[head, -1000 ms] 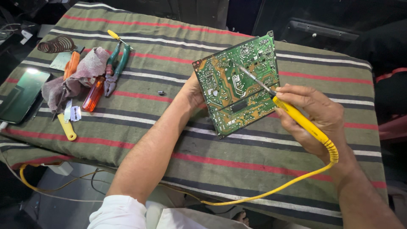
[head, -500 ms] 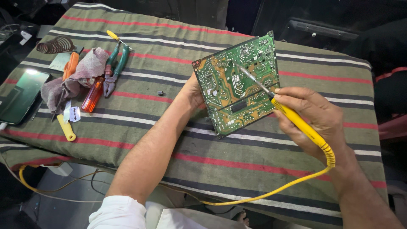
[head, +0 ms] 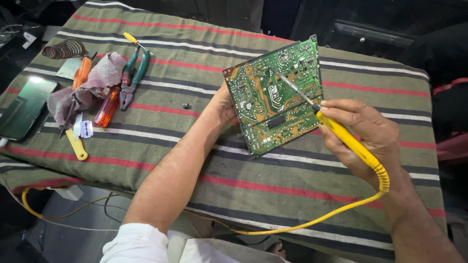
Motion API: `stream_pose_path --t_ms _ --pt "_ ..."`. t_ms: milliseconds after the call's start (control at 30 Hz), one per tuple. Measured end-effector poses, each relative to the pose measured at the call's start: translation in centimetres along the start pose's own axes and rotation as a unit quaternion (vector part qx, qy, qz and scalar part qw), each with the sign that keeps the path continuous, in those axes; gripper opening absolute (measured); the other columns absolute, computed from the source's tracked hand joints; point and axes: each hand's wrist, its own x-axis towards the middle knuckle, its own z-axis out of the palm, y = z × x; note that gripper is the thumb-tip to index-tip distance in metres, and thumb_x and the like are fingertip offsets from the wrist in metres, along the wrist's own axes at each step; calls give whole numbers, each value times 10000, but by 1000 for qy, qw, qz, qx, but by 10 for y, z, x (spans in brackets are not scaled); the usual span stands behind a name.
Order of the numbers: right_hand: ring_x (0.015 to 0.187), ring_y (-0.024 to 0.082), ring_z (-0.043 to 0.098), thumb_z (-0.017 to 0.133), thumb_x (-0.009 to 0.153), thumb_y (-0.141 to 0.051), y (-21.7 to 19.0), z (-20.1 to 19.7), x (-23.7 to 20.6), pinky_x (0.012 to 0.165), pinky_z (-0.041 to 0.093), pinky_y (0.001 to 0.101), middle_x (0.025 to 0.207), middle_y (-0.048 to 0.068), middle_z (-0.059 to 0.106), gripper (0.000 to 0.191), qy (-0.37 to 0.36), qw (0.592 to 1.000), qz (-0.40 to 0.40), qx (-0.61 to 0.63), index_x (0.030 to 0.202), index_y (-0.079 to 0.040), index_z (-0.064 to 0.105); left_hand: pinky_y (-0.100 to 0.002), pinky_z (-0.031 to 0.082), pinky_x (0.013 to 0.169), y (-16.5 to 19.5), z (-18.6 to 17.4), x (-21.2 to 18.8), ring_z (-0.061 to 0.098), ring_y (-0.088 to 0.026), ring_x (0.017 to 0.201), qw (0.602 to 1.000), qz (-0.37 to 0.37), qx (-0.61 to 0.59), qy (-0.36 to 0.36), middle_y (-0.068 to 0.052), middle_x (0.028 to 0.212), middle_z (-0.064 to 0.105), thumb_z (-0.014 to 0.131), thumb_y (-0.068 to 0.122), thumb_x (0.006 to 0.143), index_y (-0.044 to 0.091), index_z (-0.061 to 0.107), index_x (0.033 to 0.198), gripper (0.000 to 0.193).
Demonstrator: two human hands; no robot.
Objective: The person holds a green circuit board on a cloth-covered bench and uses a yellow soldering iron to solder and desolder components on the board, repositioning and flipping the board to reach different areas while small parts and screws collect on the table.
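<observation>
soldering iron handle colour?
Yellow, cord too; the soldering iron is in the right hand. Head view.

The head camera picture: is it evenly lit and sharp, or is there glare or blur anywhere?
In the head view, light falls brightly on the striped green and red woven cloth and the green circuit board; the far top edge and the floor below sink into dark shadow. The dark glossy phone screen carries a white glare spot. The right hand with the yellow-handled soldering iron looks sharp, without motion blur.

Green circuit board, tilted, solder side up, at centre; yellow-handled soldering iron, tip touching its middle.
</observation>
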Motion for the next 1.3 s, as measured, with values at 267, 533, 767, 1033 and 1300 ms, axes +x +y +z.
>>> stream_pose_path --t_ms 267,533,767,1033,1300 --pt "1070 169 721 784 888 11 3 1 -1 900 635 263 1249 119 697 328 -3 1000 -5 -1 1202 -37 698 -474 633 961 -1 0 0 716 -313 1155 1000 -6 -5 10 -229 1352 664 467 413 1065 -11 569 1425 566" --pt "1043 154 722 786 894 2 5 3 -3 858 636 249 1254 115 697 318 0 1000 0 7 1198 -41 700 -461 636 954 0 0 -1 721 -300 1143 1000 -3 7 16 -220 1339 675 475 382 1073 -10 575 1419 532" --pt "1055 159 722 786 897 -1 4 4 -3 882 631 258 1249 107 699 316 -2 1000 0 -5 1198 -47 703 -461 642 953 1 4 -4 726 -301 1138 1000 4 -4 8 -224 1326 680 515 382 1052 -14 582 1407 536" --pt "1069 169 723 787 886 -8 5 2 0 891 638 269 1253 110 699 327 -6 1000 -4 -7 1198 -49 697 -441 657 909 -3 -10 2 752 -288 1079 1000 23 -4 20 -224 1265 715 618 350 995 -26 618 1356 521" --pt "1046 162 724 783 885 7 4 1 -1 868 636 258 1245 110 699 329 -1 1000 -4 -1 1198 -41 696 -381 668 784 -13 -51 10 776 -234 916 994 46 -30 98 -187 1095 762 753 213 915 -38 680 1219 402"
